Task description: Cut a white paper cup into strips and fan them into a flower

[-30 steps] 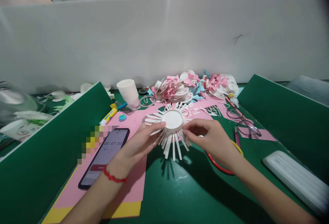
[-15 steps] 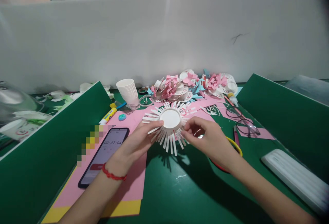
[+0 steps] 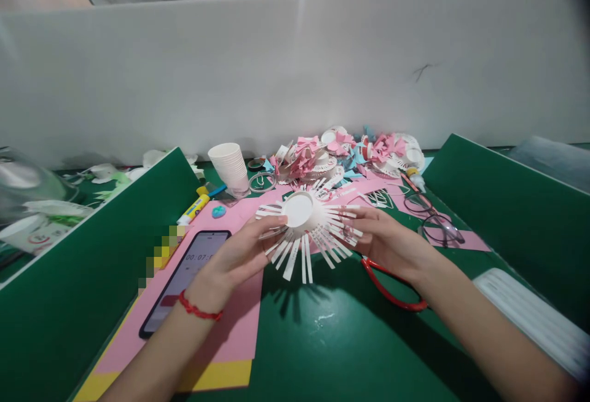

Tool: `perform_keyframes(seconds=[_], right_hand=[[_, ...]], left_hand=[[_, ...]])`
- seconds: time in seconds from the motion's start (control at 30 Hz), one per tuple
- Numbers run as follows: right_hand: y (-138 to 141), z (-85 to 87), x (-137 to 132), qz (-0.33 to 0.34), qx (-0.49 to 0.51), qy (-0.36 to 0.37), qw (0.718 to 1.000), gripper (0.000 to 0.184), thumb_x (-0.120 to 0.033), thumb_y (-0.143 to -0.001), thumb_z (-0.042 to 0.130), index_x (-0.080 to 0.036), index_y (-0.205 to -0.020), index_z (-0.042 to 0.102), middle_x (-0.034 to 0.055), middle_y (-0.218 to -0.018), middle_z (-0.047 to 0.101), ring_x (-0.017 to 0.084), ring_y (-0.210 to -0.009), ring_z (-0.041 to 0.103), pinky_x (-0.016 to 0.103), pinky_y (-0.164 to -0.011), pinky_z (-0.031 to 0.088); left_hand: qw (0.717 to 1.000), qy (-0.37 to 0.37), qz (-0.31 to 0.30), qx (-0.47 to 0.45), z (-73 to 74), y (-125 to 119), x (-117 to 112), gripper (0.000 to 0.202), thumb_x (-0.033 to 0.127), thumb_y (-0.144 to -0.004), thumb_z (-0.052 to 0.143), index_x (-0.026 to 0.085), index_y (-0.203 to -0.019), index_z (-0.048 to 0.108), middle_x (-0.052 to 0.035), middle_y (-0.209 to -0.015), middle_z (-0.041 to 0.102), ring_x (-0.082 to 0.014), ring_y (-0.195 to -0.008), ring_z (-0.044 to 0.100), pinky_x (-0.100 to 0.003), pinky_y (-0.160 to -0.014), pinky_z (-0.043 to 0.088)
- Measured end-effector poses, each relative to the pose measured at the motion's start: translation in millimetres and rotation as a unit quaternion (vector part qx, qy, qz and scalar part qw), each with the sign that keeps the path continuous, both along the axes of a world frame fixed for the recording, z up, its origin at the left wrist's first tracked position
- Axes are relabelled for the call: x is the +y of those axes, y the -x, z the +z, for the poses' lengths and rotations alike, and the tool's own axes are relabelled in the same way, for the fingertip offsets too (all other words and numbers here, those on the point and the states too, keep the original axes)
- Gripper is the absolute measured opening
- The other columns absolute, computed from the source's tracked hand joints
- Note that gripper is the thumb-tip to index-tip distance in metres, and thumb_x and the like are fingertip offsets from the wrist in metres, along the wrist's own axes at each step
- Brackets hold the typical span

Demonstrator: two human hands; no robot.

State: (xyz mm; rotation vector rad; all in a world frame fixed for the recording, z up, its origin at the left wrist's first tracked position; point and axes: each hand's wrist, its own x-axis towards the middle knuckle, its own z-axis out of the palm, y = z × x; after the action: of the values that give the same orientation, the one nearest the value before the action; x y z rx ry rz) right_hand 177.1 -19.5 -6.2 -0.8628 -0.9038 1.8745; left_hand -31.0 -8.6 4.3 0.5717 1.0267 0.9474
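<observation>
A white paper cup cut into many radiating strips (image 3: 305,222) is held bottom up above the green table (image 3: 322,340). My left hand (image 3: 235,257), with a red string bracelet at the wrist, pinches strips on its left side. My right hand (image 3: 389,242) holds the strips on its right side, its fingers partly hidden behind them. The cup is tilted to the left.
A phone showing a timer (image 3: 184,282) lies on pink paper (image 3: 230,322) at the left. A stack of paper cups (image 3: 229,168), a glue stick (image 3: 193,208), finished pink and white paper flowers (image 3: 345,153), glasses (image 3: 433,217), red scissors (image 3: 391,291) and a white case (image 3: 534,322) lie around. Green dividers flank both sides.
The cup has been turned and tilted to the left. My right hand moved from pinching a front strip to holding the right side of the strips.
</observation>
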Motion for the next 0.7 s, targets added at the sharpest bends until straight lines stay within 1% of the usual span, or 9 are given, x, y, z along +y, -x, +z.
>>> perform_keyframes(seconds=[0.1,0.17,0.23,0.37,0.43,0.5,0.6,0.7], right_hand=[[3,-2.9,-1,0.02,-0.007,-0.032,0.999,0.021,-0.024,-0.065,0.073,-0.018,-0.085,0.069,0.0011,-0.076,0.068,0.01,-0.067,0.061,0.021,-0.063,0.046],[6,-4.6,-1,0.008,-0.006,-0.042,0.999,0.029,-0.024,-0.062,0.076,-0.018,-0.089,0.068,0.0019,-0.081,0.069,0.012,-0.072,0.062,0.022,-0.069,0.046],[8,-5.4,-1,-0.014,-0.008,-0.044,0.999,0.033,-0.023,-0.057,0.079,-0.018,-0.088,0.068,0.0014,-0.081,0.07,0.012,-0.073,0.062,0.023,-0.07,0.046],[11,-4.4,-2,-0.054,-0.033,-0.026,0.998,0.036,-0.022,-0.046,0.084,-0.018,-0.078,0.068,-0.001,-0.072,0.068,0.011,-0.068,0.062,0.02,-0.062,0.047],[12,-4.4,-3,-0.064,-0.041,-0.025,0.997,0.036,-0.022,-0.044,0.084,-0.018,-0.075,0.067,-0.002,-0.07,0.067,0.01,-0.064,0.061,0.019,-0.058,0.047],[12,-5.6,-4,-0.059,-0.042,-0.039,0.997,0.035,-0.022,-0.044,0.084,-0.019,-0.074,0.067,-0.002,-0.07,0.067,0.011,-0.064,0.062,0.018,-0.057,0.048],[13,-7.7,-6,-0.055,-0.058,-0.075,0.994,0.032,-0.024,-0.048,0.082,-0.02,-0.075,0.065,-0.0003,-0.074,0.068,0.014,-0.07,0.064,0.021,-0.059,0.05],[14,-4.9,-4,-0.067,-0.125,-0.113,0.983,0.032,-0.028,-0.054,0.077,-0.019,-0.081,0.063,0.0024,-0.08,0.068,0.018,-0.077,0.064,0.024,-0.061,0.05]], left_hand=[[1.0,0.007,-0.004,-0.005,-0.7,-1,0,0.01,0.004,-0.068,0.059,0.01,-0.071,0.066,-0.005,-0.072,0.068,-0.0124,-0.065,0.063,-0.021,-0.061,0.052],[1.0,0.013,-0.008,-0.008,0.4,-3,-1,0.01,0.004,-0.069,0.059,0.01,-0.071,0.066,-0.0052,-0.072,0.068,-0.0132,-0.065,0.064,-0.022,-0.061,0.053],[1.0,0.019,-0.009,-0.005,2.1,-5,-2,0.01,0.004,-0.069,0.059,0.011,-0.068,0.066,-0.005,-0.07,0.068,-0.0134,-0.064,0.064,-0.022,-0.06,0.053],[1.0,0.012,-0.013,-0.003,4.3,-7,-5,0.01,0.003,-0.068,0.06,0.011,-0.063,0.065,-0.0041,-0.068,0.068,-0.0127,-0.064,0.064,-0.021,-0.06,0.053],[1.0,-0.004,-0.017,-0.011,4.1,-8,-6,0.009,0.004,-0.065,0.063,0.012,-0.061,0.065,-0.0025,-0.066,0.068,-0.0119,-0.063,0.064,-0.019,-0.059,0.052],[0.999,-0.02,-0.023,-0.02,3.4,-9,-6,0.009,0.005,-0.062,0.068,0.013,-0.059,0.064,-0.0009,-0.064,0.067,-0.0111,-0.062,0.063,-0.018,-0.058,0.052],[0.998,-0.043,-0.04,-0.033,2.6,-9,-7,0.01,0.008,-0.057,0.073,0.013,-0.055,0.064,0.0005,-0.061,0.067,-0.0101,-0.061,0.063,-0.016,-0.057,0.051],[0.996,-0.063,-0.05,-0.032,3.6,-8,-7,0.01,0.011,-0.055,0.075,0.014,-0.057,0.066,0.0012,-0.061,0.067,-0.0096,-0.062,0.063,-0.015,-0.058,0.05]])
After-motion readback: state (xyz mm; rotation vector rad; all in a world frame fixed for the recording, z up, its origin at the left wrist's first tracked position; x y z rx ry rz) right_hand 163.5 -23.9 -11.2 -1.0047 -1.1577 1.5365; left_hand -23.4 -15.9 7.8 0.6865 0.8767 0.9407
